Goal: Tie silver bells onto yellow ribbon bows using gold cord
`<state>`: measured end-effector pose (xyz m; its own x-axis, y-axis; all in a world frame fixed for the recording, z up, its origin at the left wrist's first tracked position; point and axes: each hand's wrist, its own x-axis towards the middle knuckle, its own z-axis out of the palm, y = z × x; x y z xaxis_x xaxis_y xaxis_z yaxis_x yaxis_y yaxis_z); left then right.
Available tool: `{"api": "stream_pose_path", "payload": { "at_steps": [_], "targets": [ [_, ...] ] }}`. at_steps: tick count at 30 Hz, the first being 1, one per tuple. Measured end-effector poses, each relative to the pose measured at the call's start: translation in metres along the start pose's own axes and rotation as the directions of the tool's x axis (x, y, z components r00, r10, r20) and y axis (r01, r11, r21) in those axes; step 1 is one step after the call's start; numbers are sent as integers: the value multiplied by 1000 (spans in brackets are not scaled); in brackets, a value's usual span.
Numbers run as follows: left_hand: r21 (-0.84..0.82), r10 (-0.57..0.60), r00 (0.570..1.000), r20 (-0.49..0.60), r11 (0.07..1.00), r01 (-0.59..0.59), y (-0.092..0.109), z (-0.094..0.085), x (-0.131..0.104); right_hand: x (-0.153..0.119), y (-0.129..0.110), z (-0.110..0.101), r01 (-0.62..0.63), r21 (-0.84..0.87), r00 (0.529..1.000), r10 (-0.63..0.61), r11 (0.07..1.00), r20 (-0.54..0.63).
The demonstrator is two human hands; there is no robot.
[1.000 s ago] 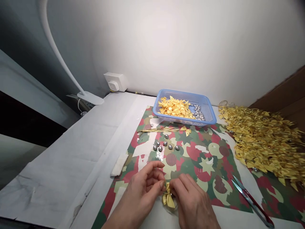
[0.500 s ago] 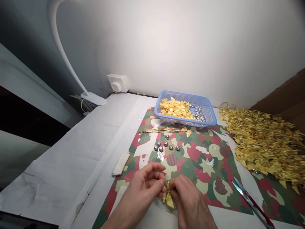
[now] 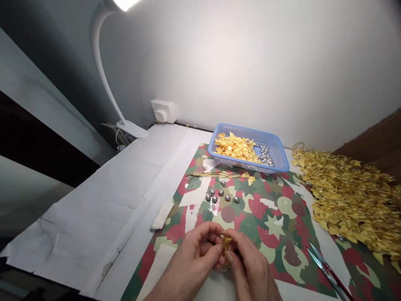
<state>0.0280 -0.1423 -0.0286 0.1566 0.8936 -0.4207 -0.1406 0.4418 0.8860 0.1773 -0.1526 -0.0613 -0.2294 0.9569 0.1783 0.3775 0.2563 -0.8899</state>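
My left hand (image 3: 200,256) and my right hand (image 3: 249,261) meet close to the table's front edge. Between their pinched fingertips is a small gold ribbon bow (image 3: 226,241), mostly covered by the fingers. Thin gold cord seems to be with it, though the fingers hide how it runs. Several shiny silver balls (image 3: 221,192), perhaps small bells, lie on the mat beyond my hands. Past these are a bundle of gold cords (image 3: 209,174) and a few loose gold bows (image 3: 251,180).
A blue plastic basket (image 3: 278,168) at the back holds gold bows and silver balls. On the right, finished-looking gold pieces (image 3: 351,196) form a large heap. Red-handled scissors (image 3: 328,274) lie front right. A folded white cloth (image 3: 162,216) and a lamp (image 3: 133,129) are left.
My right fingers have moved up and in against my left fingertips, covering most of the bow that hung below. The camera view has shifted slightly.
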Motion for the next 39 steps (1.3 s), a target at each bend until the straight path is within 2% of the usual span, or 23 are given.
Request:
{"api": "stream_pose_path", "payload": {
  "at_steps": [5, 8, 11, 16, 21, 30, 35, 39],
  "targets": [
    [18, -3, 1000, 22, 1000, 2, 0, -1, 0, 5, -2, -7, -34, 88, 998, 28, 996, 63],
    [43, -36, 999, 16, 998, 35, 6, -3, -2, 7, -2, -11, -51, 92, 999, 50, 994, 13],
    [73, -58, 998, -1, 996, 58, 9, -4, -4, 6, 2, -12, -86, 9, 994, 87, 996, -66],
    [120, -21, 999, 31, 993, 17, 4, -2, -8, 5, 5, -10, -117, -39, 988, 112, 992, -103],
    [269, -17, 998, 56, 963, 1, 1, 0, -8, 5, 4, -12, -141, -24, 986, 138, 990, -97],
    [559, -15, 999, 36, 829, -7, 23, 3, 4, 2, 3, -11, -92, 35, 992, 94, 995, -81],
    [535, -136, 979, 152, 844, 34, 27, -2, 11, -1, 1, -9, -72, 103, 988, 85, 992, -132],
    [471, -137, 979, 150, 881, 52, 26, -3, 12, 1, 1, -10, -110, 210, 982, 140, 971, -131]
  ]
}}
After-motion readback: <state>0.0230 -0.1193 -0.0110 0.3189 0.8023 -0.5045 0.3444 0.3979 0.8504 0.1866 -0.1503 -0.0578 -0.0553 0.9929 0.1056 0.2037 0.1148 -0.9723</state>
